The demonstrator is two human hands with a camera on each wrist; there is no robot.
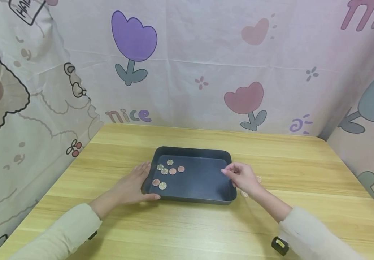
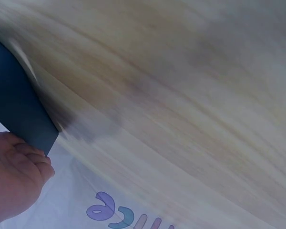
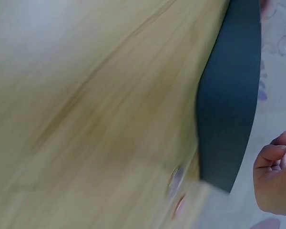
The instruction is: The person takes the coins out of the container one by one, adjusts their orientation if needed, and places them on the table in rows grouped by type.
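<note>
Head view is showing me a dark tray [image 1: 203,177] sitting on the wood-grained counter [image 1: 190,231], with a person's two hands working at its opposite ends. Seven coins [image 1: 164,171] are lying inside, all toward the left side: five are clustering near the back, some gold-toned and some coppery, while a coppery one and a gold-toned one are resting just beside each other nearer the front. Two more coins [image 1: 244,194] are lying outside on the counter, just beyond the tray's right end, partly hiding under the right hand [image 1: 242,177].

That right hand is hovering at the right rim, its fingers bending inward and the thumb and forefinger coming together at their tips. I cannot tell whether they are grasping a coin. The left hand [image 1: 131,186] is resting against the tray's left end, its fingers stretching out along the outer wall and the thumb reaching along the front edge; it is touching the tray without clenching.

Pale sleeves [image 1: 76,224] are covering both forearms, and a small black device [image 1: 280,246] is showing by the right cuff. Behind the counter, a pale cloth [image 1: 187,97] is hanging, carrying printed tulips, hearts and the word "nice".
</note>
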